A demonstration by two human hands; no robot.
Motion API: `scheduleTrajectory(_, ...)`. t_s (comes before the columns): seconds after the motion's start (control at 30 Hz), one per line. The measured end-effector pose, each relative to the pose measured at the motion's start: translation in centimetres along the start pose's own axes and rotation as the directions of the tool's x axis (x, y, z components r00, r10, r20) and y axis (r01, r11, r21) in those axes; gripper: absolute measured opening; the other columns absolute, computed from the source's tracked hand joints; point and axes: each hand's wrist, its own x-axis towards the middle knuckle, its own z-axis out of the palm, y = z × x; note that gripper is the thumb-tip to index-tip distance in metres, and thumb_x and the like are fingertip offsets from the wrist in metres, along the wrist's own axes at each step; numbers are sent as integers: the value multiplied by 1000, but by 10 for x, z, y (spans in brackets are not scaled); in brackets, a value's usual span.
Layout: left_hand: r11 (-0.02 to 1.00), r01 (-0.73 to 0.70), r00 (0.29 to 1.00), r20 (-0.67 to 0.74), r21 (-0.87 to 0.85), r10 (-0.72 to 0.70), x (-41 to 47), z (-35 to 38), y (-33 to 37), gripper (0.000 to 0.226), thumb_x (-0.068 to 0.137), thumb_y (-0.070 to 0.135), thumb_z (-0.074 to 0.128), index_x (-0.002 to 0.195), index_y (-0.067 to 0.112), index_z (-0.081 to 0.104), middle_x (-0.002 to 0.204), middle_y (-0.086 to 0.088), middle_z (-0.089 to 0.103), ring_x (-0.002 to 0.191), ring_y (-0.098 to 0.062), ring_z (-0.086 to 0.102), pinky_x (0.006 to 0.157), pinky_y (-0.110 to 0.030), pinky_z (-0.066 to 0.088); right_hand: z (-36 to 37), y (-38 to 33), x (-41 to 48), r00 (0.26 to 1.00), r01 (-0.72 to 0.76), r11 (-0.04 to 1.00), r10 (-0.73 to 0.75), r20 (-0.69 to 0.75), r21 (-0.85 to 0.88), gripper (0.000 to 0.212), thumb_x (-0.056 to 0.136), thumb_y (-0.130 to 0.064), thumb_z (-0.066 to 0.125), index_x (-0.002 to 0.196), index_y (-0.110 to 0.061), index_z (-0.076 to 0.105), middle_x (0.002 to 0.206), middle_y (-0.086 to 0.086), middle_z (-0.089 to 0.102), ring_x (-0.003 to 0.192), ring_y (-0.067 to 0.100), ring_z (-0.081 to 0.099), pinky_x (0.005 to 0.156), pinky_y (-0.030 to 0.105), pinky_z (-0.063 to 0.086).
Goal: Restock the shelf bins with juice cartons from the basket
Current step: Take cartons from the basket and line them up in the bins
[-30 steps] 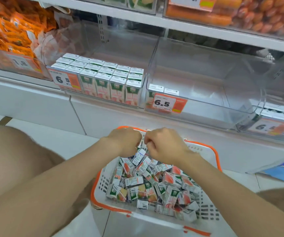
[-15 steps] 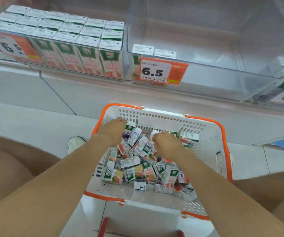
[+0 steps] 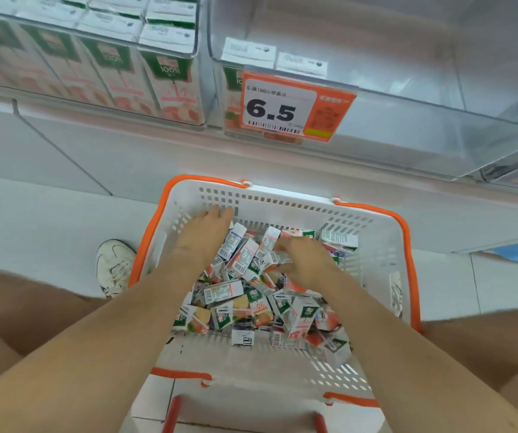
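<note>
**Restock part done: one bin full, one barely begun**

I find the left bin [image 3: 170, 67] packed full. The middle bin [image 3: 407, 126], behind the 6.5 price tag [image 3: 282, 107], holds only two cartons [image 3: 248, 51] at its front left corner, so I judge most of the filling is left. The basket [image 3: 282, 200] on the floor carries a loose heap of juice cartons [image 3: 245, 304]. My left hand [image 3: 207, 232] lies flat-fingered at the heap's far left, holding nothing. My right hand [image 3: 307, 264] curls onto cartons; whether it grips one I cannot tell.

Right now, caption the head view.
Left hand and right hand among juice cartons in the basket, below a shelf bin.
</note>
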Motion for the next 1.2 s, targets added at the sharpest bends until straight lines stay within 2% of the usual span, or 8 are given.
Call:
scheduleTrajectory(0.17,960,35,999,0,-276,-36,-5,-8,-10,55,86,-10,66,130,16,47,127,-11,62,107,-33,65,81,-41,53,-20,-1,-7,992,-111,870,123,7,481,37,97,-33,73,127,-12,70,103,9,76,97,26,70,93,39,56)
scheduleTrajectory(0.27,864,66,995,-30,-500,-93,-14,-27,-19,24,88,11,76,103,24,62,110,-2,71,100,-26,67,82,-37,56,-37,-7,-20,993,-104,762,118,22,639,35,102,-40,64,128,-18,73,100,-6,72,89,16,67,89,33,49)
scheduleTrajectory(0.47,500,53,997,21,-864,-69,-43,-97,-25,10,90,21,85,97,18,80,99,2,76,87,-4,71,77,-20,54,-73,-21,-52,992,8,706,81,-92,708,39,82,-42,88,117,-28,78,136,-10,66,123,6,60,106,31,46)
scheduleTrajectory(0.57,445,21,999,-3,-895,-54,-64,-126,-21,11,95,19,78,105,17,80,97,0,74,78,-1,68,66,-11,48,-87,-33,-69,975,40,723,124,-186,690,53,70,-41,96,116,-28,73,131,-8,65,118,8,57,87,22,46)
scheduleTrajectory(0.67,468,-22,999,-42,-884,-32,-80,-147,-18,10,95,19,78,104,20,80,100,1,70,85,-7,67,80,-23,49,-103,-50,-85,944,54,784,161,-287,619,59,60,-47,99,105,-27,66,107,-4,69,94,10,67,66,27,54)
scheduleTrajectory(0.77,537,-97,992,-123,-838,-13,-92,-168,-15,11,94,22,78,105,24,79,97,8,70,86,-10,68,87,-30,53,-129,-69,-103,917,71,885,124,-379,461,53,63,-64,88,98,-33,62,89,-11,70,91,14,67,74,40,60)
scheduleTrajectory(0.97,685,-308,923,-381,-661,47,-113,-226,-1,19,93,30,78,112,30,73,100,13,69,85,-5,63,74,-23,48,-209,-88,-150,832,202,952,-42,-554,231,63,75,-67,77,128,-36,65,110,-14,74,105,16,66,90,42,57)
scheduleTrajectory(1.2,768,-367,848,-527,-525,46,-115,-279,12,32,92,33,79,123,25,72,89,17,64,78,1,60,74,-15,45,-288,-66,-184,501,391,897,-20,-865,205,42,88,-41,79,126,-30,64,96,-13,72,82,6,64,77,19,48)
